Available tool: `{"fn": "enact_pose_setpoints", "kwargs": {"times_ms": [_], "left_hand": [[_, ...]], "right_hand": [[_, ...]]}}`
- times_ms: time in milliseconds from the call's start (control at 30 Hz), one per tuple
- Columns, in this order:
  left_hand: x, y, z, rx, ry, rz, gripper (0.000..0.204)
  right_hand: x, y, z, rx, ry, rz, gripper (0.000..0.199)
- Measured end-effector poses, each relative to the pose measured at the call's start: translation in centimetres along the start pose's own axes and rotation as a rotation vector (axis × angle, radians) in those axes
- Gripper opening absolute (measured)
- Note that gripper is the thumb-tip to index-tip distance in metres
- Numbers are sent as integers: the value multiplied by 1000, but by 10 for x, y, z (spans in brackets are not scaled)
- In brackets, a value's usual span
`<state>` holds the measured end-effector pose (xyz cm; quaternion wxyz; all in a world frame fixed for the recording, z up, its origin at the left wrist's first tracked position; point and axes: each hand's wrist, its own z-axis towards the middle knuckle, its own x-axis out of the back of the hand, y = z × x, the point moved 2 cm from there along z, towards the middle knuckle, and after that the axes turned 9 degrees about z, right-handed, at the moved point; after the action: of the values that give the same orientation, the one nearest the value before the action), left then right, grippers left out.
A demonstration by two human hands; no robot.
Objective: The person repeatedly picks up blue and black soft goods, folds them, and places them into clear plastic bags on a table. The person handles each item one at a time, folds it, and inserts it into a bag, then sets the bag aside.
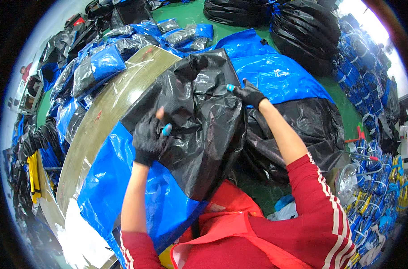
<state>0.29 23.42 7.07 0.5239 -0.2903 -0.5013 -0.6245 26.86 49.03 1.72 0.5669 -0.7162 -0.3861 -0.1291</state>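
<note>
A large black and blue plastic sheet (213, 116), creased and shiny, is spread over the table in front of me. My left hand (148, 136), in a dark fingerless-tipped glove with blue tape on the thumb, rests on its left part, fingers apart. At the sheet's right edge is my right hand (251, 94), gloved the same way. Its taped thumb lies over the edge and the other fingers are partly hidden, closed on the plastic. The blue lower corner (123, 166) of the sheet hangs toward my lap.
A curved worn tabletop (94, 121) shows at left. Packed blue and black bundles (98, 67) are heaped beyond it. More blue and black sheeting (284, 80) lies to the right. Large black bags (305, 33) stand on the green floor; tied blue bundles (358, 62) line the right side.
</note>
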Motion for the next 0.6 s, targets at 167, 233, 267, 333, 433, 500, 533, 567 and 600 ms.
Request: {"fn": "enact_pose_setpoints", "kwargs": {"times_ms": [167, 233, 267, 333, 433, 500, 533, 567, 600], "left_hand": [[-68, 42, 22, -407, -316, 344, 76], [-85, 42, 14, -394, -204, 276, 76], [-91, 40, 9, -352, -196, 255, 76], [-97, 38, 2, -389, -181, 257, 75], [-88, 40, 0, -406, -31, 253, 71], [-79, 42, 1, -396, -107, 253, 67], [-72, 44, 2, -469, -115, 241, 65], [-65, 45, 1, -500, -159, 281, 61], [-59, 45, -2, -557, -210, 302, 59]], "right_hand": [[17, -29, -36, 723, 35, 485, 78], [37, -42, -72, 549, -75, 454, 83], [47, -50, -95, 753, -68, 334, 86], [57, -53, -140, 1079, 101, -215, 82], [38, -36, -174, 1356, 31, -817, 67], [18, -23, -176, 1550, -149, -577, 50], [10, -19, -171, 1451, -179, -646, 47], [7, -16, -170, 1489, -250, -466, 42], [7, -16, -170, 1468, -308, -302, 38]]}}
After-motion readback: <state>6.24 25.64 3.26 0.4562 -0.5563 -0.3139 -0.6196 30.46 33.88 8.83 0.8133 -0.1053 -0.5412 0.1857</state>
